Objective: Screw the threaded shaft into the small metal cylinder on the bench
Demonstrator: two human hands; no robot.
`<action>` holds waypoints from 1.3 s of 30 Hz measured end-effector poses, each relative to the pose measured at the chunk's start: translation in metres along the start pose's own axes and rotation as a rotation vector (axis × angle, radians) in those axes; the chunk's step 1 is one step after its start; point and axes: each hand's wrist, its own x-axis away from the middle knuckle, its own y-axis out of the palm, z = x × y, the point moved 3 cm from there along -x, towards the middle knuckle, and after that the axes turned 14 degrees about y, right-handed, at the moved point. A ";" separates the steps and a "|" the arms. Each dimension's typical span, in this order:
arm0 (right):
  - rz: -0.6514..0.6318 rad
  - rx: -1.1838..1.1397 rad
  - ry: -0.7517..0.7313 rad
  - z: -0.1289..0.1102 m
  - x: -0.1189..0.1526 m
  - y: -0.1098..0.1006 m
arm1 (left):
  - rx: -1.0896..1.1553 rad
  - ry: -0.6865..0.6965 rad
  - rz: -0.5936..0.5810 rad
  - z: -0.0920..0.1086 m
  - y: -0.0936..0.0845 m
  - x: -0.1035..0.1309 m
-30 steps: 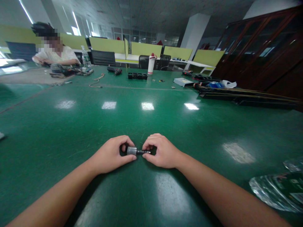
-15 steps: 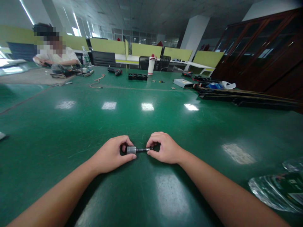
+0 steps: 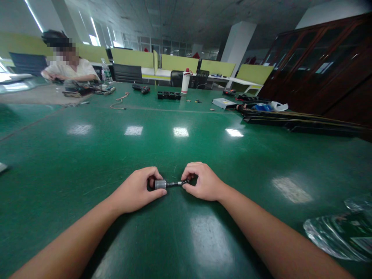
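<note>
A small metal shaft (image 3: pixel 173 184) with a thick silver cylinder at its left end lies level, low over the green table (image 3: pixel 162 151). My left hand (image 3: pixel 138 190) pinches the cylinder between thumb and fingers. At the thin right end, the thumb and fingertips of my right hand (image 3: pixel 202 182) are closed on the dark, ridged tip. Between the two hands the slim middle of the shaft shows. Whether the shaft touches the table cannot be made out.
Clear plastic bottles (image 3: pixel 340 236) lie at the right edge. Farther back are a white bottle (image 3: pixel 185 82), a black block (image 3: pixel 169 95), a power tool (image 3: pixel 141 88), a grey box (image 3: pixel 223 103) and long dark strips (image 3: pixel 290 120). A person (image 3: pixel 71 68) sits at the far left.
The right fingertips have shifted very slightly to the right along the shaft, and more of its ridged tip shows. My left hand holds the cylinder almost as before.
</note>
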 end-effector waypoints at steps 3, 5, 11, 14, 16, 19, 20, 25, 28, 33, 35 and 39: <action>0.002 -0.026 -0.011 -0.003 0.000 0.004 | 0.001 0.013 0.004 -0.001 0.000 0.000; 0.010 -0.031 0.006 -0.002 -0.001 0.005 | 0.005 0.015 0.006 -0.002 0.000 -0.001; 0.008 -0.076 0.134 0.007 -0.004 0.001 | 0.030 -0.004 0.004 -0.003 0.000 -0.001; -0.014 -0.125 0.130 0.007 -0.004 0.000 | 0.059 -0.005 0.009 -0.004 0.000 -0.001; -0.033 -0.149 0.081 0.006 -0.004 0.001 | 0.073 0.000 0.012 -0.005 0.000 0.000; -0.051 -0.175 0.097 0.006 -0.004 0.003 | 0.079 0.008 0.017 -0.006 0.000 0.000; -0.055 -0.180 0.127 0.007 -0.003 0.003 | 0.079 0.010 0.018 -0.006 -0.001 0.000; -0.094 -0.247 0.186 0.004 0.000 0.007 | 0.061 0.004 0.029 -0.004 -0.001 0.000; -0.118 -0.292 0.139 0.000 0.002 0.009 | 0.063 0.003 0.027 -0.004 -0.001 0.000; -0.095 -0.241 0.105 -0.004 0.002 0.010 | 0.059 0.015 0.019 -0.004 0.000 0.000; -0.091 -0.240 0.105 -0.006 0.002 0.011 | 0.052 0.018 0.020 -0.004 0.000 0.000; -0.088 -0.308 0.111 -0.009 0.002 0.014 | 0.042 0.029 0.007 -0.002 -0.001 0.000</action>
